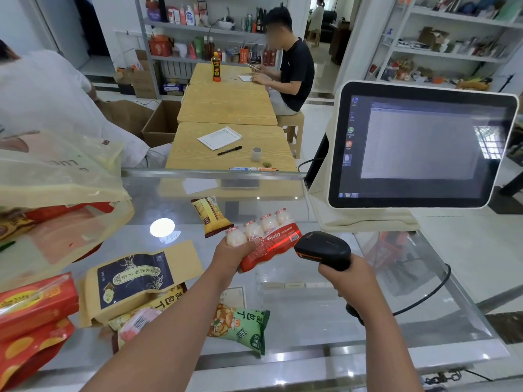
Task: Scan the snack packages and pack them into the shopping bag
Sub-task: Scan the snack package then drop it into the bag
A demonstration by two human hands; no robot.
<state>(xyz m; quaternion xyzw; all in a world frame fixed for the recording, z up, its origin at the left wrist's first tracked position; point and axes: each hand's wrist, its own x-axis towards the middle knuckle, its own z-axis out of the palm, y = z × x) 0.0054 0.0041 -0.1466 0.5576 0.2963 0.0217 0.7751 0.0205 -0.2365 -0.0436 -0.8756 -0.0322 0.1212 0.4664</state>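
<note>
Currently, a four-pack of small drink bottles [264,240] in red wrap is being held above the glass surface [311,292] by the left hand [230,254], whose grip is closed around the pack's near-left end. Its long axis is running from near-left to far-right, caps pointing away, barcode facing right. A red scan line is being cast across that label by the barcode scanner [322,248], clasped in the right hand [349,274] just beside the pack. The shopping bag [56,193] is lying open to the left, nearer the left hand.
</note>
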